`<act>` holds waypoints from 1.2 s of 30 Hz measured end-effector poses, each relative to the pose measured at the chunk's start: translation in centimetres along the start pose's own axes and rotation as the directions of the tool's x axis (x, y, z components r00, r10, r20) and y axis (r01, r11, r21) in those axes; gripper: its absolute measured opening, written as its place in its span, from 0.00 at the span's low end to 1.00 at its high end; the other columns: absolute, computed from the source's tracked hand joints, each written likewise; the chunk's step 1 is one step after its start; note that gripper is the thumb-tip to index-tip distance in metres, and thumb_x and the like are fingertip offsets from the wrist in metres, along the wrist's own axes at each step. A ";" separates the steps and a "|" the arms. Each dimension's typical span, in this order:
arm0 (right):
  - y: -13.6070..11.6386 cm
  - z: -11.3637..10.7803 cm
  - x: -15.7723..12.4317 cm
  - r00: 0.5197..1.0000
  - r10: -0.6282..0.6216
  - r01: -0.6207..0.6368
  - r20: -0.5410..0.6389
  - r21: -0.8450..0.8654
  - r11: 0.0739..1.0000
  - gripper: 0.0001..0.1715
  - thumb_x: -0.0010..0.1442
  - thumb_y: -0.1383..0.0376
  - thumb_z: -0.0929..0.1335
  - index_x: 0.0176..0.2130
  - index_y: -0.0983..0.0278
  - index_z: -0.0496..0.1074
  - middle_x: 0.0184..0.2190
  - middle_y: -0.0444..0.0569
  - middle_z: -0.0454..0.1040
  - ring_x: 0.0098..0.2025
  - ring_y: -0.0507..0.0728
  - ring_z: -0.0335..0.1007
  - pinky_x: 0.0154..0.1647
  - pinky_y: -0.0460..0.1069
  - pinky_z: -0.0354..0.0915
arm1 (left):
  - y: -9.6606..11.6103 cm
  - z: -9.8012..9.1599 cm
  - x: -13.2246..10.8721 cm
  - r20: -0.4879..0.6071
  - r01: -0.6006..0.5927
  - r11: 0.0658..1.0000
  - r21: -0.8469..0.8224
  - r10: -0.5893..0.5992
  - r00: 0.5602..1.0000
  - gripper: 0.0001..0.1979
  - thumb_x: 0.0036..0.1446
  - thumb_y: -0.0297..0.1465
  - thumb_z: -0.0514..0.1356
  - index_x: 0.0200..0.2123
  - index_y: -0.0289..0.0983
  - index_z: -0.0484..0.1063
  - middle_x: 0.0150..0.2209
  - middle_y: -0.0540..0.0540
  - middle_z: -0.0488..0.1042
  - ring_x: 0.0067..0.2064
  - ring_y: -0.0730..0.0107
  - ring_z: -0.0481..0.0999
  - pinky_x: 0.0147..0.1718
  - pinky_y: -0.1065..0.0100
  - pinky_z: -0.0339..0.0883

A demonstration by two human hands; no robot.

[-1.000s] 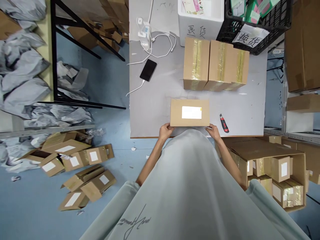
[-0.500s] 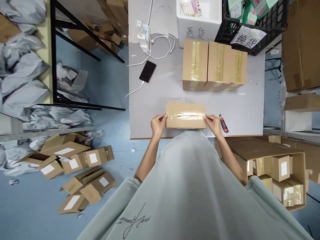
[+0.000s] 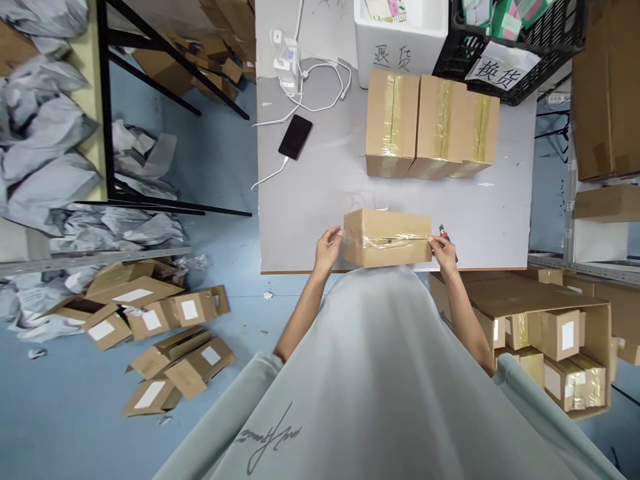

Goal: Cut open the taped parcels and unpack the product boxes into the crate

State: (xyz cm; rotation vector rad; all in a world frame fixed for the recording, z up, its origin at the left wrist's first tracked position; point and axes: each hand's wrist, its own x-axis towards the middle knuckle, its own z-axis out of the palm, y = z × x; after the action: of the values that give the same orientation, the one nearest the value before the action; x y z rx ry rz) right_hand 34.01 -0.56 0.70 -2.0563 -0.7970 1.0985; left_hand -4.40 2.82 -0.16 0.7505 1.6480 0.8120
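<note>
A small cardboard box (image 3: pixel 395 230) with clear tape along its seam lies near the table's front edge, turned slightly so its left end shows. My right hand (image 3: pixel 444 252) pinches the box's right end at the tape line. Just off the left end is my left hand (image 3: pixel 328 250), its fingers loosely bent and apart, with nothing seen in them. A red and black box cutter (image 3: pixel 443 232) lies beyond my right hand, which partly covers it.
Three taped cartons (image 3: pixel 393 127) stand in a row behind. At the back are a white foam bin (image 3: pixel 400 50) and a black crate (image 3: pixel 505 70). A phone (image 3: pixel 295 137) on a cable lies left. A large open carton (image 3: pixel 530 297) with boxes stands at front right.
The box has shifted right and turned, bringing its left end into view. My right hand moved right with it, partly covering the cutter. My left hand came off the box's end.
</note>
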 end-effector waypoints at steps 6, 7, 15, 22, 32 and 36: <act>-1.6 -3.3 -1.0 0.983 -0.112 0.104 -0.145 -0.057 0.993 0.43 0.56 0.31 0.75 0.47 0.64 0.86 0.55 0.66 0.87 0.58 0.72 0.83 0.68 0.71 0.76 | -0.2 3.2 -1.1 0.302 0.097 0.993 -0.062 -0.074 0.950 0.39 0.53 0.67 0.72 0.47 0.37 0.87 0.55 0.34 0.88 0.62 0.43 0.84 0.69 0.46 0.73; -2.3 -3.3 -1.8 0.984 -0.152 0.148 -0.098 -0.043 0.988 0.42 0.60 0.31 0.74 0.50 0.64 0.87 0.58 0.65 0.87 0.62 0.72 0.83 0.68 0.70 0.76 | 0.0 3.8 -1.5 0.346 0.091 0.991 -0.098 -0.051 0.937 0.41 0.52 0.68 0.72 0.48 0.37 0.87 0.55 0.35 0.88 0.61 0.45 0.85 0.68 0.48 0.74; -7.3 0.2 -6.9 0.958 -0.246 0.238 0.145 0.069 0.969 0.52 0.64 0.27 0.73 0.65 0.63 0.85 0.72 0.60 0.78 0.78 0.72 0.70 0.82 0.68 0.65 | 3.2 3.9 -2.7 0.200 -0.066 0.997 -0.048 0.075 0.977 0.39 0.48 0.63 0.77 0.49 0.37 0.88 0.51 0.37 0.90 0.52 0.46 0.88 0.53 0.53 0.82; -8.0 4.7 -7.2 0.907 -0.242 0.178 0.344 0.207 0.962 0.58 0.62 0.27 0.75 0.74 0.60 0.77 0.73 0.53 0.77 0.75 0.71 0.75 0.81 0.64 0.67 | 4.5 -0.7 -3.3 0.048 -0.177 0.972 0.156 0.171 0.984 0.32 0.58 0.58 0.73 0.52 0.37 0.88 0.52 0.37 0.89 0.49 0.49 0.89 0.53 0.53 0.81; -6.5 4.2 -4.1 0.943 -0.232 0.205 0.237 0.133 0.970 0.52 0.61 0.29 0.75 0.63 0.64 0.84 0.65 0.64 0.83 0.65 0.73 0.84 0.72 0.67 0.76 | 0.4 0.5 -0.4 0.057 0.053 0.995 -0.080 -0.049 0.997 0.33 0.65 0.62 0.64 0.52 0.38 0.82 0.58 0.34 0.84 0.55 0.54 0.86 0.59 0.54 0.79; -5.5 1.0 -2.6 0.965 -0.256 0.254 0.051 0.036 0.967 0.47 0.62 0.30 0.73 0.58 0.64 0.85 0.60 0.64 0.86 0.64 0.72 0.83 0.73 0.69 0.74 | -1.7 2.7 1.4 0.094 0.200 0.980 -0.017 -0.198 0.976 0.26 0.62 0.56 0.68 0.45 0.38 0.81 0.52 0.31 0.86 0.57 0.46 0.85 0.60 0.47 0.78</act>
State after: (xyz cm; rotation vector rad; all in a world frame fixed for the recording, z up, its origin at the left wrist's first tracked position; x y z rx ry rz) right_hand 30.86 1.00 5.78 -1.8446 -1.0352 1.0185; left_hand -2.10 3.34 -2.73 0.5846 1.5972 0.6463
